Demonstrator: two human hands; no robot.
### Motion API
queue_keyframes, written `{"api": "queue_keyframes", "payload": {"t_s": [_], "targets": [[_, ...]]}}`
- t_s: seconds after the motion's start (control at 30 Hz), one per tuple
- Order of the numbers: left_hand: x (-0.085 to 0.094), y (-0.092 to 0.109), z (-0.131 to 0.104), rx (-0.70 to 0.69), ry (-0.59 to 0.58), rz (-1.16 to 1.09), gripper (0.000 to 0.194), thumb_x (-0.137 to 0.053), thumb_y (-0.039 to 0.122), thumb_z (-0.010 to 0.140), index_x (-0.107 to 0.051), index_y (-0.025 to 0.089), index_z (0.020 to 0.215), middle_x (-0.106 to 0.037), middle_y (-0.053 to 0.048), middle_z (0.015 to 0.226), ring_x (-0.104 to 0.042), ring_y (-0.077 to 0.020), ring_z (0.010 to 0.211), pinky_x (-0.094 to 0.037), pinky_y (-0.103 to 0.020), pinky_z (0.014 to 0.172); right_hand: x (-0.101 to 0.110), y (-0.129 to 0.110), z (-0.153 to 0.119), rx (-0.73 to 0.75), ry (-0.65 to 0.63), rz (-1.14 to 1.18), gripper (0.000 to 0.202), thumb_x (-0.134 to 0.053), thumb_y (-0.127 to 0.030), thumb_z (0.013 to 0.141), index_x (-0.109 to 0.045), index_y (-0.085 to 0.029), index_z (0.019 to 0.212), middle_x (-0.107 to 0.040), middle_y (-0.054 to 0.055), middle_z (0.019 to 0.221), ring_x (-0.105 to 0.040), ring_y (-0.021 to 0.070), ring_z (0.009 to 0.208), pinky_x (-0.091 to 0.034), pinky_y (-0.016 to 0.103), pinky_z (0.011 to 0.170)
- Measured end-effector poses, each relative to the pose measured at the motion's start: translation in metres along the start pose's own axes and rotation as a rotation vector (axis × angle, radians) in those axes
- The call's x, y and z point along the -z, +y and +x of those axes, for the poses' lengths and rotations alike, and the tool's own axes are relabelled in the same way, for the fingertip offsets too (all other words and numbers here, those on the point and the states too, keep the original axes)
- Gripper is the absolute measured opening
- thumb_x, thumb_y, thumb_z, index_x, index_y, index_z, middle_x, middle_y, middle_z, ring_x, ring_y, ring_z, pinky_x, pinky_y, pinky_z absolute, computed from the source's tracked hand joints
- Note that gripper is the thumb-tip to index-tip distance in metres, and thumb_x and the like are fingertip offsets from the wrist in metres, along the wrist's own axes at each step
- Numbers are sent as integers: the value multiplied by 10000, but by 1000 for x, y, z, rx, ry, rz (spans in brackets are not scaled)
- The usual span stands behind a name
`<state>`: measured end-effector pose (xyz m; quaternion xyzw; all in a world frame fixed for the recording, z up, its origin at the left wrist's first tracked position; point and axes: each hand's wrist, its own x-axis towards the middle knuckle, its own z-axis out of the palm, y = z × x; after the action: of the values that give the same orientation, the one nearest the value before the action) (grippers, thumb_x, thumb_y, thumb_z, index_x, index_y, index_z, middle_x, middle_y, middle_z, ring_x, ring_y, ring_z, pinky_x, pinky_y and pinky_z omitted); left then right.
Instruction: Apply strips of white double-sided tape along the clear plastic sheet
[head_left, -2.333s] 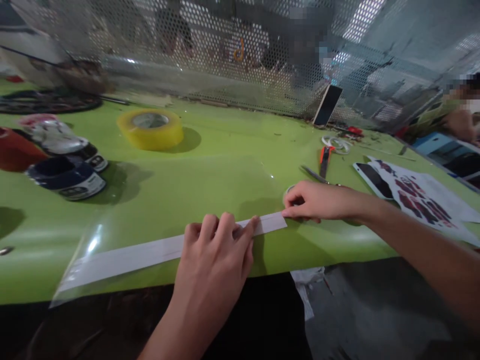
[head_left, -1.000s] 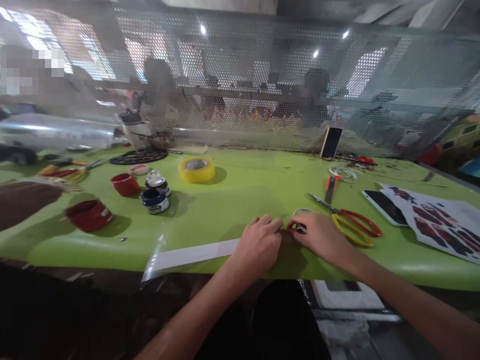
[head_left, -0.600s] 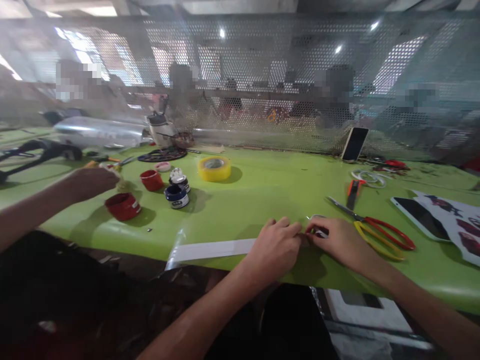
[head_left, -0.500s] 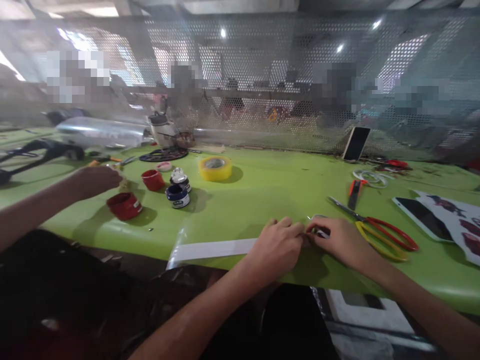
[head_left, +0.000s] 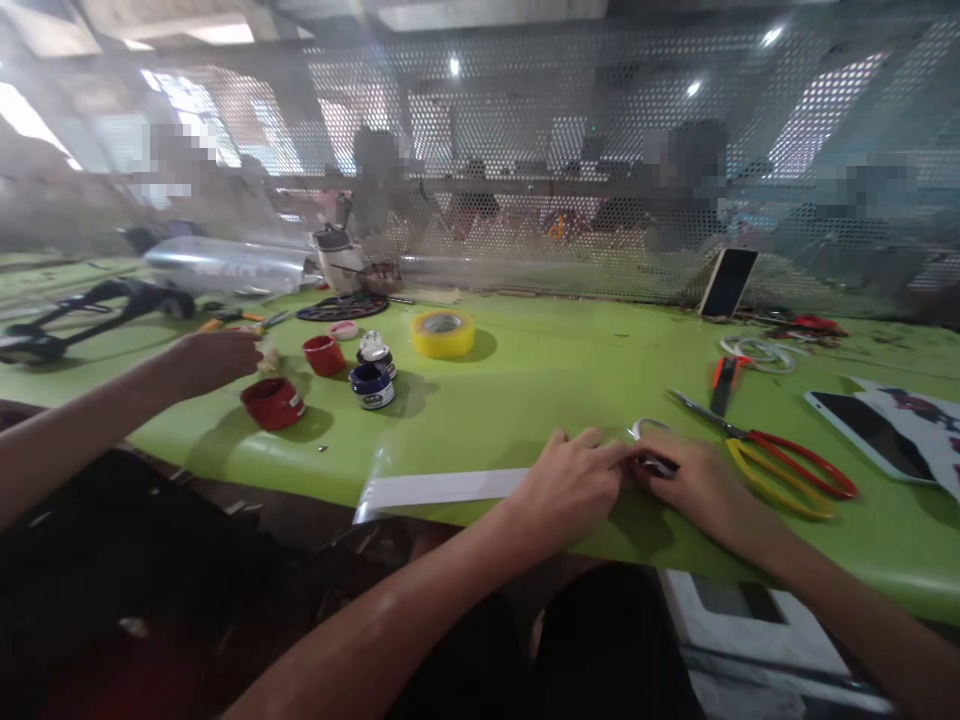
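Observation:
A white strip [head_left: 450,487] under clear film lies along the near table edge. My left hand [head_left: 574,487] rests over its right end, fingers closed and pressed down, hiding that end. Close against those fingertips, my right hand [head_left: 690,480] has its thumb and fingers curled round a small pale ring [head_left: 649,426] that looks like a tape roll, mostly hidden by the fingers. Right of this hand lie scissors [head_left: 780,462] with one red and one yellow handle, blades partly apart. Behind them is a red and black cutter [head_left: 726,385].
A yellow tape roll [head_left: 442,335], a dark blue paint jar [head_left: 372,386] and red pots [head_left: 274,404] stand left of centre. A co-worker's hand [head_left: 221,358] reaches in there. Phones [head_left: 870,435] and printed paper lie right. A perforated screen [head_left: 525,220] stands behind the green table.
The whole view has shifted slightly, so the table things appear farther right. More of the pale ring shows above my right fingers. Both hands keep nearly the same place on the table.

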<state>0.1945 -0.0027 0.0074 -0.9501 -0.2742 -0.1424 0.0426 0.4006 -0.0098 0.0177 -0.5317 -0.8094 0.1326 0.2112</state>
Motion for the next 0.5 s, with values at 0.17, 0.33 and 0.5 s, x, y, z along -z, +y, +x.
{"api": "queue_keyframes", "payload": {"t_s": [0.17,0.33,0.5], "targets": [[-1,0,0,-13,-8,18,233,-446,176,1020,-674,129,1033,-628,-112,1152,-545,-243,1007,-467,-370,713,0,8,-2,34,19,49,219,-565,-375,892,-740,-244,888,-736,65,910,-666,247,855,-499,400,786],[2,1,0,-29,-18,36,234,-454,158,1007,-687,133,1017,-624,-105,1138,-550,-241,994,-483,-363,681,5,14,-1,75,0,37,251,-565,-410,888,-756,-247,877,-730,60,864,-659,241,813,-505,402,749],[5,4,0,-61,-16,81,290,-405,154,1029,-694,140,1054,-614,-104,1128,-545,-239,992,-511,-365,678,11,23,1,178,-16,19,314,-547,-455,915,-787,-255,883,-713,60,809,-660,220,754,-527,370,689]]}}
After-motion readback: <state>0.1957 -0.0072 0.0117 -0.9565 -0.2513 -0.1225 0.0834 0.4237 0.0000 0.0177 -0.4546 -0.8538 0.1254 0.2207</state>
